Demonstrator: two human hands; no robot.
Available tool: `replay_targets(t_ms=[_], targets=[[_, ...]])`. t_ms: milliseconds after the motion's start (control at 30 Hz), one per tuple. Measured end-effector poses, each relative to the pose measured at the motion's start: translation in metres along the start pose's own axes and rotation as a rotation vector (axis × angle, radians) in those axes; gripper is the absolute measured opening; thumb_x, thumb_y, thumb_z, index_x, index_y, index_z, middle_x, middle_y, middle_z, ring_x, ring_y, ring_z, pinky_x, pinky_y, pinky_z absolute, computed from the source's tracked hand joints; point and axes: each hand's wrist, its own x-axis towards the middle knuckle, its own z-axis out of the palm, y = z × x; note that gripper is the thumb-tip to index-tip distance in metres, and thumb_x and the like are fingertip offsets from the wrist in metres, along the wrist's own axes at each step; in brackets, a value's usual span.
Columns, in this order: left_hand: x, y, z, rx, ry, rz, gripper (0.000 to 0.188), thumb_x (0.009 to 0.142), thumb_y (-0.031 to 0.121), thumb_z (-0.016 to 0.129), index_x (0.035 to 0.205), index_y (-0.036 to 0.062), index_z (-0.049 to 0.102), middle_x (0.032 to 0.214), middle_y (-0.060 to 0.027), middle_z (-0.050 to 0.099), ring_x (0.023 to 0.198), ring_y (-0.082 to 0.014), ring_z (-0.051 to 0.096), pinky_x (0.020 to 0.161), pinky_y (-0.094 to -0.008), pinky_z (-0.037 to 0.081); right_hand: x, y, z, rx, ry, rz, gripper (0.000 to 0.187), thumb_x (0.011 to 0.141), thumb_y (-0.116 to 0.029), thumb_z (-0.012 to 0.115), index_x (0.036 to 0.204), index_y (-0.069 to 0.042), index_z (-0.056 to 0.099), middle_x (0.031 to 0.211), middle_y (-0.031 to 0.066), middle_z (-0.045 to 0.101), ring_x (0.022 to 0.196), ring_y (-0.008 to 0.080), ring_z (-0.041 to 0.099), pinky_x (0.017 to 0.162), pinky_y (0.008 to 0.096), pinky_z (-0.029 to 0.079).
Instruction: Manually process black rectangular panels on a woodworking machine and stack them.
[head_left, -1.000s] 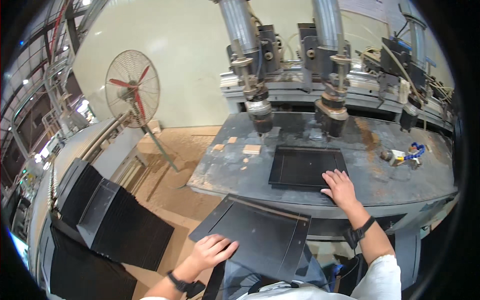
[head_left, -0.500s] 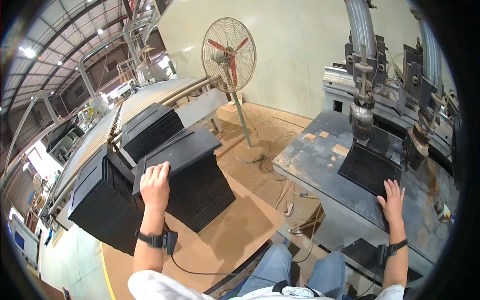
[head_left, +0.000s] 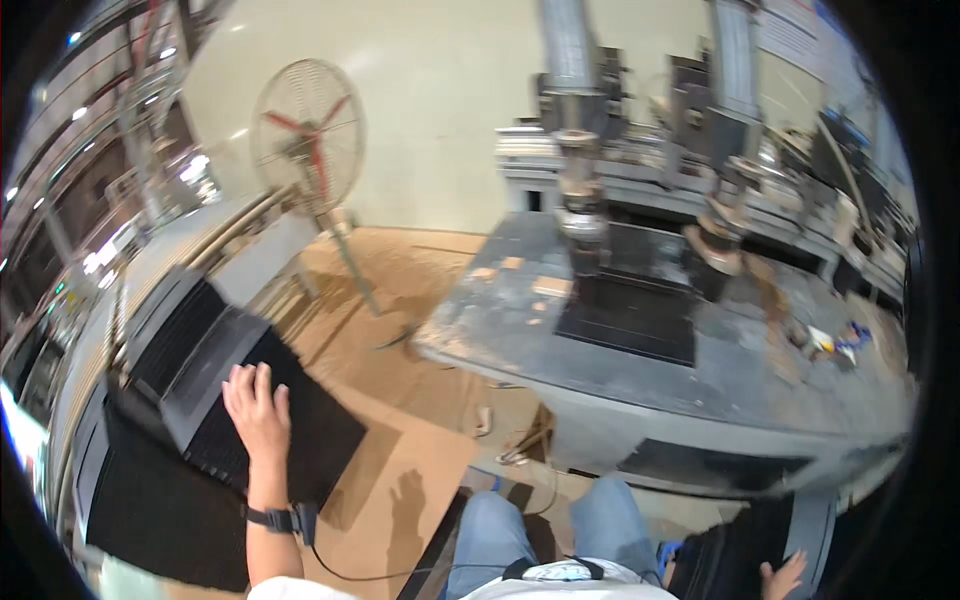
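Note:
My left hand (head_left: 258,412) is over the near stack of black panels (head_left: 312,445), fingers stretched and a little apart, holding nothing. Blur hides whether it touches the stack. At the lower right my right hand (head_left: 783,577) is beside another stack of dark panels (head_left: 738,548) and a grey upright strip (head_left: 812,525). Its fingers are spread, and it is partly cut off by the picture's edge. A single black panel (head_left: 628,315) lies flat on the machine table (head_left: 480,340), under two vertical machine heads (head_left: 583,215).
More black panel stacks (head_left: 160,500) stand at the left on a brown board (head_left: 420,450), beside a roller conveyor (head_left: 165,235). A caged fan (head_left: 310,135) with red blades stands near the wall. Wood scraps (head_left: 550,287) and small coloured items (head_left: 825,342) lie on the machine table.
The view has turned right. My right hand has left the panel on the machine table and moved down to the lower right. My left hand's fingers have spread from the stack's edge.

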Motion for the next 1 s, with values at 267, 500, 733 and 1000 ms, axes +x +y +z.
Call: replay_targets(t_ms=[267, 500, 733, 1000], targets=[[0.03, 0.355, 0.049, -0.99, -0.202, 0.609, 0.042, 0.077, 0.025, 0.07, 0.115, 0.0106, 0.061, 0.119, -0.0103, 0.055, 0.123, -0.0309, 0.044, 0.104, -0.051, 0.034, -0.024, 0.042, 0.016, 0.267, 0.339, -0.162, 0.055, 0.077, 0.007, 0.055, 0.131, -0.004, 0.048, 0.13, 0.0164, 0.053, 0.122, 0.0336, 0.049, 0.103, 0.0382, 0.038], [0.024, 0.468, 0.078, -0.808, -0.659, 0.538, 0.077, 0.087, 0.065, 0.041, 0.141, 0.0104, 0.039, 0.148, -0.0123, 0.033, 0.139, -0.0317, 0.025, 0.113, -0.0532, 0.013, -0.033, -0.031, -0.15, 0.675, 0.612, -0.472, 0.051, 0.067, 0.016, 0.049, 0.113, 0.0, 0.061, 0.111, 0.018, 0.063, 0.107, 0.0342, 0.06, 0.095, 0.0382, 0.045], [-0.017, 0.396, 0.04, -0.94, -0.392, 0.646, 0.063, 0.08, 0.046, 0.061, 0.127, 0.0056, 0.05, 0.125, -0.0142, 0.049, 0.121, -0.031, 0.042, 0.106, -0.0478, 0.031, 0.022, -0.243, -0.204, 0.642, 0.665, -1.23, 0.04, 0.066, 0.005, 0.056, 0.103, -0.008, 0.066, 0.104, 0.0082, 0.067, 0.1, 0.0281, 0.064, 0.086, 0.0378, 0.051], [-0.038, 0.18, -0.043, -0.719, -0.097, 0.811, 0.038, 0.069, 0.015, 0.065, 0.107, 0.0131, 0.062, 0.096, -0.0009, 0.061, 0.085, -0.0178, 0.059, 0.072, -0.0298, 0.05, 0.047, -0.413, -0.143, 0.595, 0.516, -1.421, 0.035, 0.078, -0.016, 0.064, 0.112, -0.01, 0.062, 0.115, 0.0083, 0.063, 0.112, 0.0295, 0.057, 0.094, 0.0394, 0.047]])
